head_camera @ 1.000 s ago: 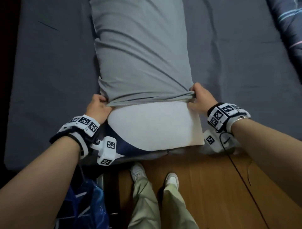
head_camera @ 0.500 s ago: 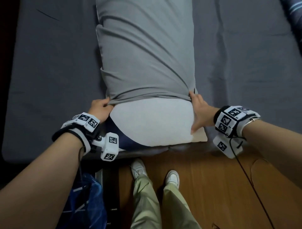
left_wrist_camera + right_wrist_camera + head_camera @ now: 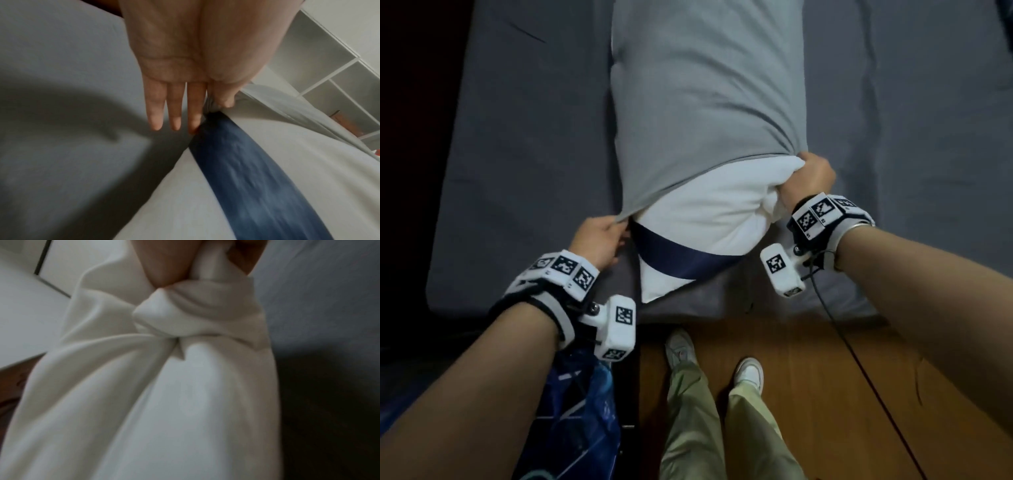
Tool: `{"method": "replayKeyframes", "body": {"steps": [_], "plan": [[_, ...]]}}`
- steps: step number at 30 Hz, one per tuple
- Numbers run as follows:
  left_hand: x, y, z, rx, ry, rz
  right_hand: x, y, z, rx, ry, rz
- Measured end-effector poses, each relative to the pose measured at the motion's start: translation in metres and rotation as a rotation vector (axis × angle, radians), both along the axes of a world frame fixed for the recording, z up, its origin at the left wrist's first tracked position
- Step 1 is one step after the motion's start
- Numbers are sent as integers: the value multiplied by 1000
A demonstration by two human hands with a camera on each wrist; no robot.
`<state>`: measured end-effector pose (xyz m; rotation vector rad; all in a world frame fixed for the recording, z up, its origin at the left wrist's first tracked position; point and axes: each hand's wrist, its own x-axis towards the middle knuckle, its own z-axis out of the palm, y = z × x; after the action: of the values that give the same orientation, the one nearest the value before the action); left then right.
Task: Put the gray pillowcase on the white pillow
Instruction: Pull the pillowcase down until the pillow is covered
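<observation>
The gray pillowcase (image 3: 709,102) covers the far part of the white pillow (image 3: 709,212), which lies lengthwise on the bed. The pillow's near end is bare, with a navy band (image 3: 681,260) across it. My left hand (image 3: 602,236) pinches the pillowcase hem at its left corner. In the left wrist view, the thumb and forefinger of my left hand (image 3: 213,104) nip the gray cloth (image 3: 267,100) while the other fingers stay straight. My right hand (image 3: 808,178) grips the pillow's bunched right corner at the hem. The right wrist view shows the crumpled white fabric (image 3: 164,402) squeezed in the fist (image 3: 168,264).
A dark gray sheet (image 3: 534,154) covers the bed on both sides of the pillow. Wooden floor (image 3: 825,394) and my white shoes (image 3: 681,346) lie below the bed edge. A blue bag (image 3: 571,411) sits at the lower left. A black cable (image 3: 859,359) trails from my right wrist.
My right hand went from lying flat against the pillow's side to gripping its bunched corner, further up. The pillow's near end has crumpled. My left hand keeps hold of the hem.
</observation>
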<state>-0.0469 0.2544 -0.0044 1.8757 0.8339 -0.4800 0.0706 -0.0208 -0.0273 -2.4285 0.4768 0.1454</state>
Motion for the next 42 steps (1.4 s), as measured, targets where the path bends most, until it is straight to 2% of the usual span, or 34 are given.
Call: {"method": "replayKeyframes", "body": {"steps": [3,6,9,12,14,15,18,21,23,25,29,32,33,35,38,40,42], "plan": [[-28,-15,-7,-31,55,-40,-4,2,3,-11,25,-16],[-35,-29,-11,-68,110,45,-13,-12,7,28,49,63],[-28,-39,-11,-67,70,86,-28,-44,1,19,99,175],[-23,-47,-13,122,24,28,-39,-69,-2,59,157,273],[-19,-58,-2,291,-50,94,-40,-75,0,79,173,319],[-16,-66,4,317,-73,107,-39,-76,2,77,164,336],[-11,-106,19,242,-103,-119,-37,-75,4,94,128,353],[-13,-145,15,256,-310,-388,-38,-75,5,145,86,356],[-13,-169,8,397,-424,-556,-38,-76,7,164,70,370],[-11,-187,1,559,-410,-651,-36,-75,12,166,54,394],[-1,-198,-18,815,-338,-721,-34,-74,18,144,50,466],[16,-196,-16,1001,-456,-663,-37,-79,20,121,63,534],[23,-194,-11,996,-448,-649,-38,-81,22,119,61,554],[32,-187,-5,857,-400,-601,-41,-85,26,139,52,569],[43,-176,4,598,-460,-333,-51,-93,30,179,17,550],[54,-174,11,518,-465,-189,-64,-95,29,183,6,532],[67,-175,16,482,-422,-145,-83,-92,26,180,29,515]]}}
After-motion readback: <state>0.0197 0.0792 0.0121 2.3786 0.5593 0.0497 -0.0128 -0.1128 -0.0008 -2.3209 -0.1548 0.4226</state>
